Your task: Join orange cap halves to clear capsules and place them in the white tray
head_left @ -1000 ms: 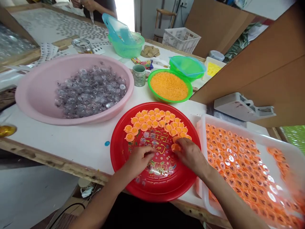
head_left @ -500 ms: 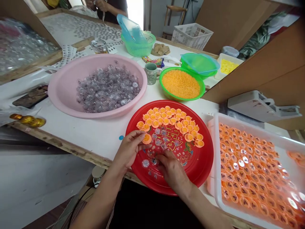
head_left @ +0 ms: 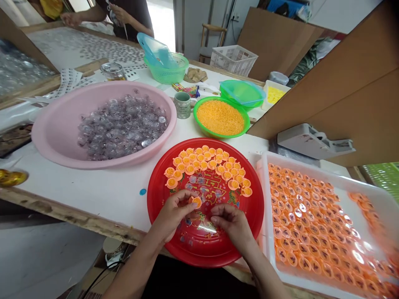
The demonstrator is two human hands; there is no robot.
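My left hand (head_left: 173, 215) hovers over the near left part of a red tray (head_left: 255, 216) and pinches a small orange cup (head_left: 196, 202) filled with yellow. My right hand (head_left: 234, 224) is just to its right, fingers curled and pinched towards the left hand; what they hold is too small to make out. Rows of filled orange cups (head_left: 207, 164) lie along the tray's far half, with a few clear lids (head_left: 199, 180) in front of them.
A pink basin of clear lids (head_left: 120, 124) stands at the left. A green bowl of yellow granules (head_left: 220, 117) and a mug (head_left: 182, 104) sit behind the tray. A white tray of sealed orange cups (head_left: 311, 224) fills the right. Another person (head_left: 118, 14) works at the far table.
My left hand has drawn the orange cup in towards the tray's near middle. My right hand has lifted off the tray and closed in beside it. The view has shifted slightly.
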